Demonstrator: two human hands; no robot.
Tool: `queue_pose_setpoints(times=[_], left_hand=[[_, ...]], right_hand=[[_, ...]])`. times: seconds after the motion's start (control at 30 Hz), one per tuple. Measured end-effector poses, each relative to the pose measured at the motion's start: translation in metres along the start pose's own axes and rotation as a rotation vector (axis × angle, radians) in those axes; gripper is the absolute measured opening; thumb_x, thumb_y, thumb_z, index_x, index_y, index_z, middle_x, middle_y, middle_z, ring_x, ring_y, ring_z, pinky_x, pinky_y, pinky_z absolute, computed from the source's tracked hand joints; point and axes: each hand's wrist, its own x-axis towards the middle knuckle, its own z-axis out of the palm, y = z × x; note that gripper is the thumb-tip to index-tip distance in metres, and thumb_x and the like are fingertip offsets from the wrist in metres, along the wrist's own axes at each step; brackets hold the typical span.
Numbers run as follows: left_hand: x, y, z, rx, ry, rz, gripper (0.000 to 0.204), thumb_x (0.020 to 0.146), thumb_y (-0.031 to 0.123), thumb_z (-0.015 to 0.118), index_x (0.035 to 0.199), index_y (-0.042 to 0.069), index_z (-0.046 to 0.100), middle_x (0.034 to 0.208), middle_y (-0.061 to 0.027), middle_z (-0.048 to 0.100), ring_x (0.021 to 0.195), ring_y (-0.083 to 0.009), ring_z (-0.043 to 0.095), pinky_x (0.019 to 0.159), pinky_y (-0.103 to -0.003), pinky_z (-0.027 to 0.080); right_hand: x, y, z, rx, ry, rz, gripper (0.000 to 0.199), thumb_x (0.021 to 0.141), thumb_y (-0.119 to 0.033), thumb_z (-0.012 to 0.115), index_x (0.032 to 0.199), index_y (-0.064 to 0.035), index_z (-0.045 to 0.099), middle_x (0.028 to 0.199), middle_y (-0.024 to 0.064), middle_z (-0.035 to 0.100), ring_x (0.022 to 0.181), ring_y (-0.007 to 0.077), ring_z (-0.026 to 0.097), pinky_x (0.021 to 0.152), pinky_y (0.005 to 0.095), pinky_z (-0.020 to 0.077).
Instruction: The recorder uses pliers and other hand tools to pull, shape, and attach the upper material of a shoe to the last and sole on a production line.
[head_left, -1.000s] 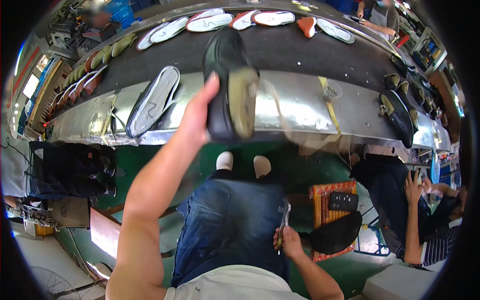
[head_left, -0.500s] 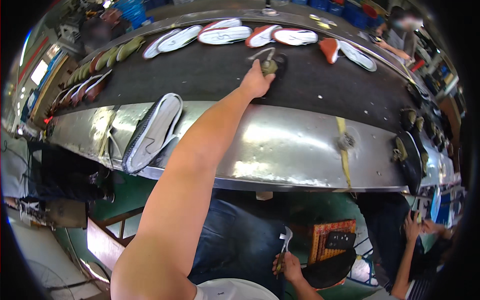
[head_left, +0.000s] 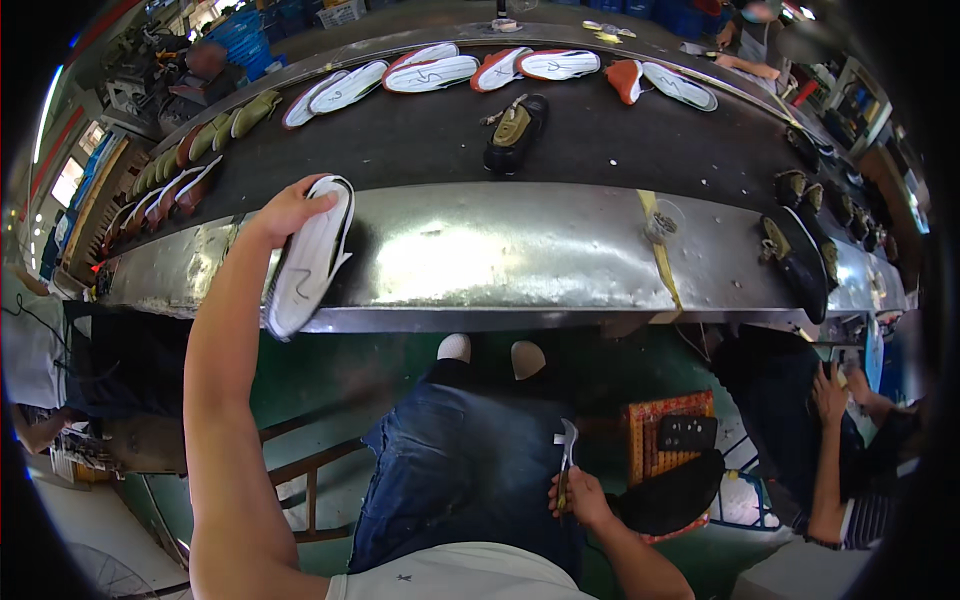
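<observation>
My left hand (head_left: 292, 212) is closed round the upper end of a dark shoe (head_left: 312, 255), its thumb pressed on the pale underside that faces up. The shoe overlaps the bench's near metal edge, and a loose strip stands out from its side. Low in front of my lap, my right hand (head_left: 580, 496) grips a hand tool (head_left: 570, 445) with a curved metal head pointing up; its exact kind is unclear. A black and olive shoe (head_left: 515, 133) sits upright on the dark belt, apart from both hands.
Several white-bottomed shoes (head_left: 432, 74) line the belt's far side. More shoes stand at the left (head_left: 215, 130) and right (head_left: 800, 265). A round metal container (head_left: 661, 222) rests on the metal ledge (head_left: 540, 245). A co-worker's hands (head_left: 828, 393) show at the right.
My left hand has let go of the black and olive shoe on the belt, swung left and taken hold of the dark shoe. My right hand still holds the tool low.
</observation>
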Motion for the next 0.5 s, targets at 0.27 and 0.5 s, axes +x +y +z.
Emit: queue_pose_setpoints(times=[0.27, 0.5], left_hand=[[-0.212, -0.062, 0.186, -0.751, -0.23, 0.316, 0.088, 0.088, 0.015, 0.081, 0.16, 0.013, 0.032, 0.123, -0.0052, 0.064, 0.112, -0.0173, 0.061, 0.1, -0.036, 0.05], [-0.257, -0.143, 0.281, -0.448, -0.534, 0.238, 0.065, 0.105, 0.024, 0.06, 0.159, 0.013, 0.025, 0.131, -0.0063, 0.057, 0.123, -0.0156, 0.052, 0.109, -0.033, 0.04]], right_hand=[[-0.045, 0.019, 0.017, -0.24, -0.041, -0.231, 0.03, 0.103, -0.02, 0.059, 0.124, 0.0002, 0.057, 0.089, 0.0045, 0.064, 0.075, 0.0138, 0.064, 0.068, 0.03, 0.0539], [-0.101, -0.038, 0.081, -0.725, -0.11, -0.343, 0.03, 0.102, -0.023, 0.059, 0.122, -0.0002, 0.06, 0.091, 0.007, 0.071, 0.075, 0.0131, 0.066, 0.071, 0.0317, 0.0542]])
